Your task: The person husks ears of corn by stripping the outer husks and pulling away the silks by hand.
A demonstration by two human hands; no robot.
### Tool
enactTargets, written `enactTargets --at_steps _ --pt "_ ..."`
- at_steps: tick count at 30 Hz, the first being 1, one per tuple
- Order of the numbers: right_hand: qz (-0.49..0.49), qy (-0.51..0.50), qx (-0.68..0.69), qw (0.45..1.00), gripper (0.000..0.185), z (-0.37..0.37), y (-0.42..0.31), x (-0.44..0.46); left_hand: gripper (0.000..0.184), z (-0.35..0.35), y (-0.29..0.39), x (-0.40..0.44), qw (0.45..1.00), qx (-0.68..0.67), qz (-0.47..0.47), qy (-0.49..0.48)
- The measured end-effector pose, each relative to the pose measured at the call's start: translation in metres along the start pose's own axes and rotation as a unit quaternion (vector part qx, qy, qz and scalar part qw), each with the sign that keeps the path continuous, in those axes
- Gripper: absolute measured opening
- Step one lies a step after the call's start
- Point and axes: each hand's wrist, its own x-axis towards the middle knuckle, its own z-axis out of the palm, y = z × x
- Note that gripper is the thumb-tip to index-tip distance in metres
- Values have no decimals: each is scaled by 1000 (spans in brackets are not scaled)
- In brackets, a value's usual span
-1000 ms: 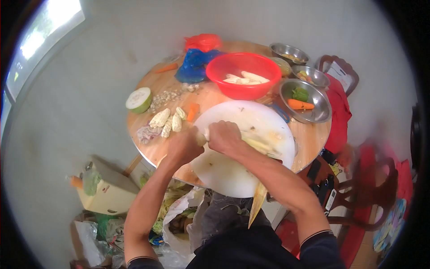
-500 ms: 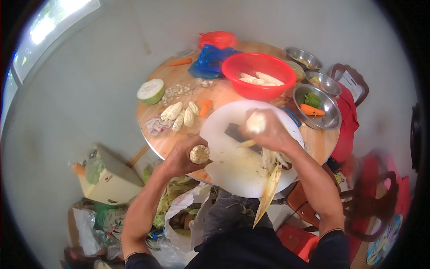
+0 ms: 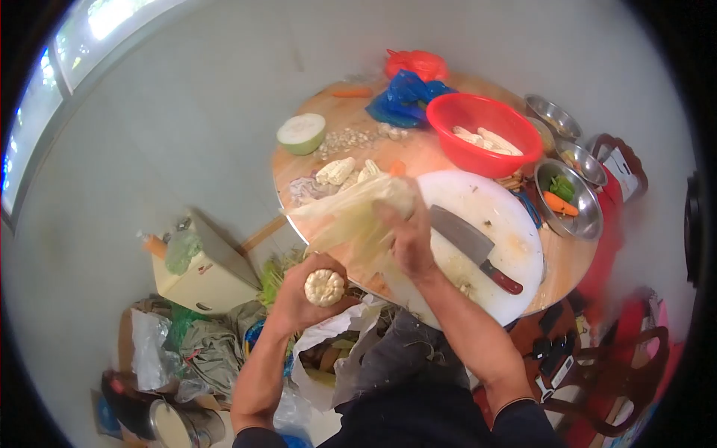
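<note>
Pale husks [image 3: 347,213], a little blurred, spread leftward from the right hand [image 3: 407,228], which holds them above the near left part of the wooden surface [image 3: 414,154]. From where I stand, I see the left hand [image 3: 299,287] wrapped around a corn cob [image 3: 324,287], just off the near edge. On the round white board [image 3: 511,205], a cleaver [image 3: 469,243] lies flat, its handle toward the near right. Farther, a red basin [image 3: 478,163] contains several pale cobs [image 3: 489,142].
</note>
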Motion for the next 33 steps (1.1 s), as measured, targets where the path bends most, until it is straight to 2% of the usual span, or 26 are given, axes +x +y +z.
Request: enactTargets --at_steps 2,4,8,15,17,18,23,27,29,33 --pt "37 -39 -21 998 42 10 10 -8 44 -6 -3 -15 999 -18 -37 35" --pt "2 -98 -37 995 43 19 20 -14 45 -7 -19 -28 998 -18 -30 54" --pt "-11 -121 -25 992 48 24 47 -17 47 -4 -31 -47 992 -37 -91 84" --pt "-36 -114 -63 991 47 29 70 -23 47 3 -48 -63 982 -71 -125 122" --pt "25 -119 -59 991 50 29 78 -24 47 5 -48 -65 979 -84 -138 126" --pt "26 -118 -57 991 50 31 79 -25 48 6 -47 -65 975 -96 -149 132" --pt "-25 -115 -189 975 52 37 85 -29 47 8 -47 -69 974 -95 -163 122" --pt "-33 -103 -192 975 51 44 89 -32 47 12 -54 -73 971 -109 -173 126" --pt "-70 -69 -258 961 52 49 84 -33 47 13 -52 -74 970 -106 -177 130" --pt "-82 -72 -326 939 53 54 80 -33 47 14 -53 -74 964 -126 -194 132"
